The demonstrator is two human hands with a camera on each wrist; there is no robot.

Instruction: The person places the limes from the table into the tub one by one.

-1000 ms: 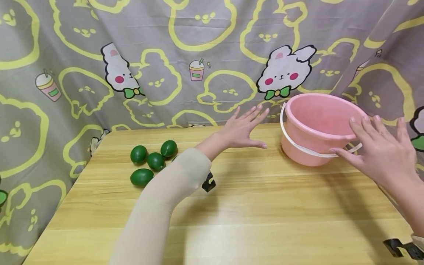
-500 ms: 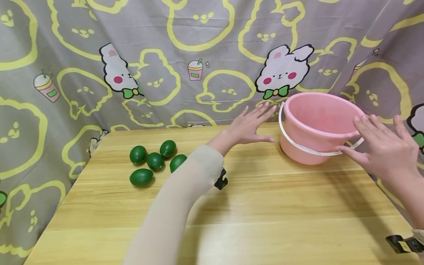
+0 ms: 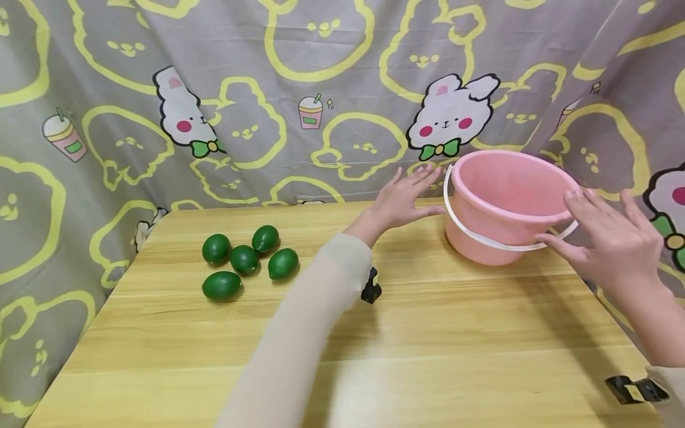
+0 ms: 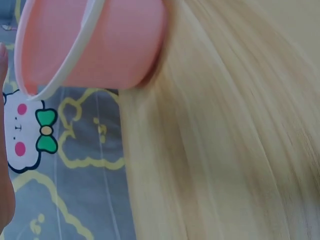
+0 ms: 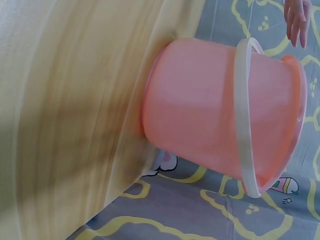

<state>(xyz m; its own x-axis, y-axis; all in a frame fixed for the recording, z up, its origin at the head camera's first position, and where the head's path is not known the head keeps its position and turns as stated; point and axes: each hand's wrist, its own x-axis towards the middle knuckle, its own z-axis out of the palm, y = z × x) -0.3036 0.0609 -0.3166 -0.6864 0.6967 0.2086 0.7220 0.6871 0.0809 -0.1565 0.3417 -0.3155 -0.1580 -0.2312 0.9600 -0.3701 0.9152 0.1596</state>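
A pink bucket (image 3: 481,246) stands upright at the back right of the wooden table, its white handle (image 3: 489,242) hanging down across the front. To its left I hold my left hand (image 3: 401,201) in the air, fingers straight and thumb spread, apart from the bucket; the right wrist view also catches this hand (image 5: 297,20). My right hand (image 3: 615,244) is raised at the bucket's right side with fingers extended. Its fingertips overlap the rim in the head view; whether they touch, I cannot tell. Neither hand holds anything.
Several dark green limes (image 3: 244,260) lie grouped on the left part of the table (image 3: 428,345). A grey patterned curtain (image 3: 353,59) hangs behind the table and along both sides. Black camera straps (image 3: 637,390) are on the wrists.
My left hand has moved right, closer to the bucket, and its forearm no longer covers one of the limes. The right hand has hardly moved. The head view has shifted slightly.
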